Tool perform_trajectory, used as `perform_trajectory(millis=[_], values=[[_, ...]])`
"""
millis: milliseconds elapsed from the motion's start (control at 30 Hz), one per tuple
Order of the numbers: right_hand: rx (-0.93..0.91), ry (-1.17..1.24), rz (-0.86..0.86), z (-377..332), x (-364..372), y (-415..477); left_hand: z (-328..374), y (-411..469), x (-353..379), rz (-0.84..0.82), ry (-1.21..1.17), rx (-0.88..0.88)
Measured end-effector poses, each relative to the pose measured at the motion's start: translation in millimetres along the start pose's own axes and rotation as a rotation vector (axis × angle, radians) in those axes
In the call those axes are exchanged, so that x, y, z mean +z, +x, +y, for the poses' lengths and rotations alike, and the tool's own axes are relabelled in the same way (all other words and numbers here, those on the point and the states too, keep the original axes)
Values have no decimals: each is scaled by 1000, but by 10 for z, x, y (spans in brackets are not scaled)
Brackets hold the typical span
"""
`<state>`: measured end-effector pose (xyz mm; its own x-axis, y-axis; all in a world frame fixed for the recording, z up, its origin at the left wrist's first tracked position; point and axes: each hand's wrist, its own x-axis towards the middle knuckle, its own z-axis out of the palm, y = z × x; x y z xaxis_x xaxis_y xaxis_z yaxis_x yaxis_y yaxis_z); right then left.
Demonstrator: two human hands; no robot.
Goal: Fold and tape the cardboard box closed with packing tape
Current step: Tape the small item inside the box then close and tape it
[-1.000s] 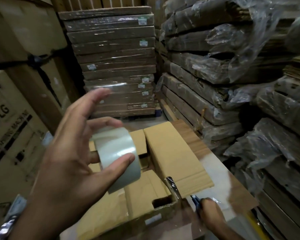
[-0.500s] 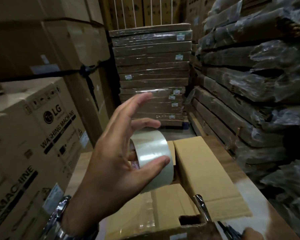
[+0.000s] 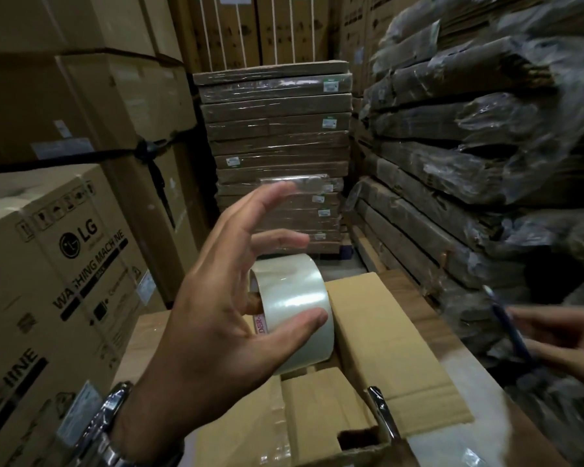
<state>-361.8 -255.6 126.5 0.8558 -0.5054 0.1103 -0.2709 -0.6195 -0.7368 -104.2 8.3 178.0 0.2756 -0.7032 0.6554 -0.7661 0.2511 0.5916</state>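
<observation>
My left hand point(image 3: 209, 318) holds a roll of clear packing tape point(image 3: 294, 308) above the cardboard box point(image 3: 321, 412), thumb pressed on the roll's outer face and a finger over its top; the index finger sticks out straight. The box sits low in the head view with its top flaps open, the long right flap point(image 3: 388, 335) spread over the wooden table point(image 3: 415, 301). A shiny strip of tape point(image 3: 381, 412) stands up at the box's near edge. My right hand point(image 3: 563, 335), blurred at the right edge, grips a blue-handled tool point(image 3: 508, 323), away from the box.
Large LG washing machine cartons point(image 3: 58, 281) stand close on the left. A pallet of flat wrapped cartons point(image 3: 277, 143) is straight ahead, and plastic-wrapped cardboard stacks point(image 3: 469, 156) crowd the right. A wristwatch point(image 3: 112, 433) is on my left wrist.
My right hand has come up from the box's near corner to the right side, carrying the blue-handled tool. The left hand keeps the roll in the same hold. The view has tilted upward.
</observation>
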Motion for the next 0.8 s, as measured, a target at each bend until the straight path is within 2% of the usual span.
perform_trajectory(millis=[133,233,400,500,800], values=[[-58,-299,-228,-891,-117,308,47,12,28,-30,15,26],[-77,-312,-366,-1274,-186,412,76,16,21,-42,43,62],[-142,-339,-491,-1471,-204,621,123,24,-4,-46,15,105],[-124,-345,-530,-1510,-178,663,133,37,-5,-42,36,129],[-225,-331,-519,-1515,-230,740,167,69,29,-60,-32,119]])
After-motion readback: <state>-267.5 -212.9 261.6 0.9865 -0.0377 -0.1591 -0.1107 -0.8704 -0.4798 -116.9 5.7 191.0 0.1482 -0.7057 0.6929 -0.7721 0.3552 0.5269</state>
